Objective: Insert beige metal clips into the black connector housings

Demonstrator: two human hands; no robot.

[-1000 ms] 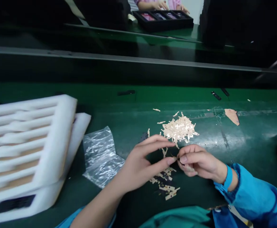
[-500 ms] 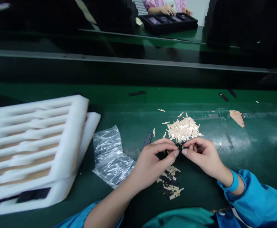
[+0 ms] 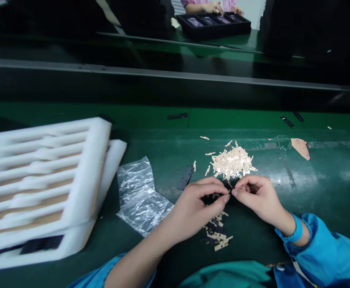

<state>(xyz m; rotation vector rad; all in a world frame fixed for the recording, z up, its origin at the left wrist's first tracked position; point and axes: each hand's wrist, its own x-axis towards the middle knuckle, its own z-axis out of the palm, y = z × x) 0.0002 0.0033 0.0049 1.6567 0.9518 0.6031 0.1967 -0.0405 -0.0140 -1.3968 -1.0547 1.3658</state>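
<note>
My left hand [image 3: 197, 202] and my right hand [image 3: 257, 198] meet almost fingertip to fingertip over the green table. Thumb and index finger of each are pinched; whatever small piece sits between them is too small and too covered to make out. Just beyond the fingers lies a heap of small, flat beige strips [image 3: 232, 161] with cut-out shapes. Nearer me, partly behind my left hand, is a looser group of beige and dark pieces [image 3: 219, 238]. A dark flat plate [image 3: 186, 178] with small holes lies beside my left hand.
Left of my forearm lies a clear plastic bag [image 3: 142, 196]. White slotted foam trays [image 3: 95, 160] are stacked at far left. A brown scrap [image 3: 301, 149] and thin black parts [image 3: 287, 121] lie further back. Beyond the ledge, another person's hands touch a black tray [image 3: 213, 30].
My fingertips have shifted slightly down and right, still close together. The view has moved a little. The other person's hand at the black tray has changed position.
</note>
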